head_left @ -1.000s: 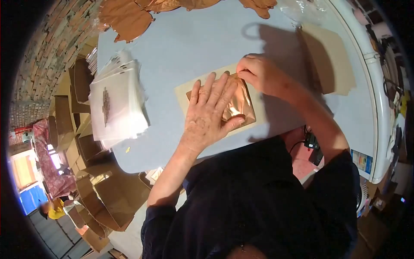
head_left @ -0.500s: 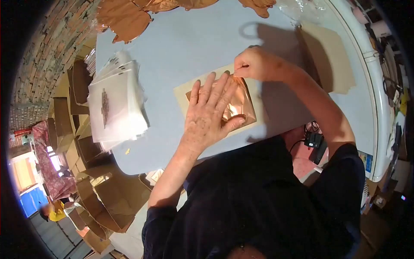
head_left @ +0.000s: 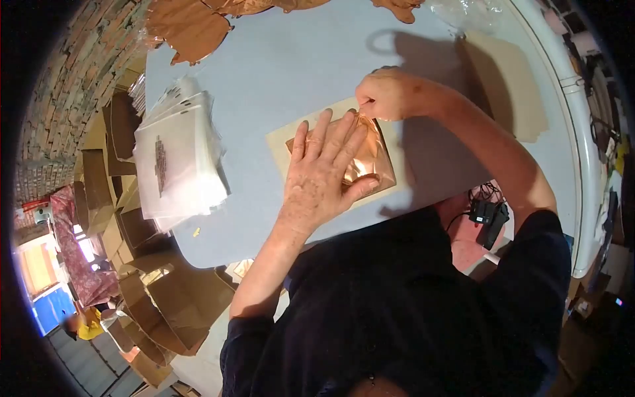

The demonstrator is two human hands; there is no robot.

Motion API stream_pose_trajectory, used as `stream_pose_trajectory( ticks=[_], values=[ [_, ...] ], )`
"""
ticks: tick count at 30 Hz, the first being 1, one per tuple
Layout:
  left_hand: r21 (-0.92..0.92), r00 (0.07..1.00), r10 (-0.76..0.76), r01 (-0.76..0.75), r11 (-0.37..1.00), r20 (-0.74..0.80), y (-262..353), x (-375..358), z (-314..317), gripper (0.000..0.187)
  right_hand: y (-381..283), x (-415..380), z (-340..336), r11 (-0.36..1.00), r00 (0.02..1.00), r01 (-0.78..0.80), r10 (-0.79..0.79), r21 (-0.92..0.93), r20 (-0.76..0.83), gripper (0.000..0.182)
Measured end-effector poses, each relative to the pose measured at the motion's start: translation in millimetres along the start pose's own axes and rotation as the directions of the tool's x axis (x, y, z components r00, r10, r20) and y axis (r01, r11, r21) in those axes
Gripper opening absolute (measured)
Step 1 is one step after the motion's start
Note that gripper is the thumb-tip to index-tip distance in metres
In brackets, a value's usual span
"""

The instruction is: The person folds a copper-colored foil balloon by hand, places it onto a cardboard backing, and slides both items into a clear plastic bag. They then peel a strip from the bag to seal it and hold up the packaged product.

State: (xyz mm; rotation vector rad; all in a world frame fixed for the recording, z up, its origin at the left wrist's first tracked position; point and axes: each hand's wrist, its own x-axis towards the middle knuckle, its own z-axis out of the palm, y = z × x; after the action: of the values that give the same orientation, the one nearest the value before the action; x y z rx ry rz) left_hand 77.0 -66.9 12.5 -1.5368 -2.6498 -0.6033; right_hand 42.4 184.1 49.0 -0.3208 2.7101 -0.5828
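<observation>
A shiny copper-coloured foil packet (head_left: 368,163) lies on a beige sheet of card (head_left: 279,140) near the table's front edge. My left hand (head_left: 316,178) is spread flat over the packet, pressing on its left and middle part with the fingers pointing away from me. At the packet's far right corner, my right hand (head_left: 390,96) is closed in a pinch on the foil. The fingertips of that hand are partly hidden behind its knuckles.
A fanned stack of clear plastic bags (head_left: 178,159) lies on the table (head_left: 291,66) at left. Brown cut-out shapes (head_left: 188,30) spread along the far edge. A beige card stack (head_left: 516,92) sits at right. Cardboard boxes (head_left: 178,298) stand left; a black adapter (head_left: 481,212) is below.
My right hand has shifted slightly left and away from me, still pinching at the foil's corner. My left hand stays flat in nearly the same place.
</observation>
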Motion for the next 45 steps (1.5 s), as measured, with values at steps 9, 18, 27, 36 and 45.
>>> stream_pose_trajectory(
  ticks=[9, 18, 27, 36, 45],
  values=[
    [0.032, 1.0, 0.008, -0.008, 0.999, -0.002, 0.9, 0.8, -0.1, 0.093, -14.0, -5.8, 12.1, 0.927, 0.993, 0.029, -0.07, -0.375, -0.098, 0.017],
    [0.067, 1.0, 0.014, -0.013, 0.998, -0.005, 1.0, 1.0, 2.2, 0.092, 7.0, -12.3, 17.5, 0.996, 0.974, 0.001, -0.023, -0.095, -0.227, 0.019],
    [0.096, 0.999, 0.015, -0.011, 0.995, -0.038, 3.3, 1.6, 3.3, 0.087, 14.5, -23.2, 27.1, 0.982, 0.917, 0.091, -0.016, 0.168, -0.399, 0.015],
    [0.116, 0.998, 0.024, -0.017, 0.993, -0.055, 1.5, 1.3, 7.7, 0.084, -19.5, -132.3, 89.3, 0.975, 0.729, 0.135, -0.217, -0.175, -0.649, 0.017],
    [0.14, 0.992, 0.064, -0.048, 0.989, -0.111, 2.9, 2.0, 6.9, 0.08, -52.1, -189.6, 125.8, 0.976, 0.786, 0.036, -0.161, -0.217, -0.597, 0.036]
  ],
)
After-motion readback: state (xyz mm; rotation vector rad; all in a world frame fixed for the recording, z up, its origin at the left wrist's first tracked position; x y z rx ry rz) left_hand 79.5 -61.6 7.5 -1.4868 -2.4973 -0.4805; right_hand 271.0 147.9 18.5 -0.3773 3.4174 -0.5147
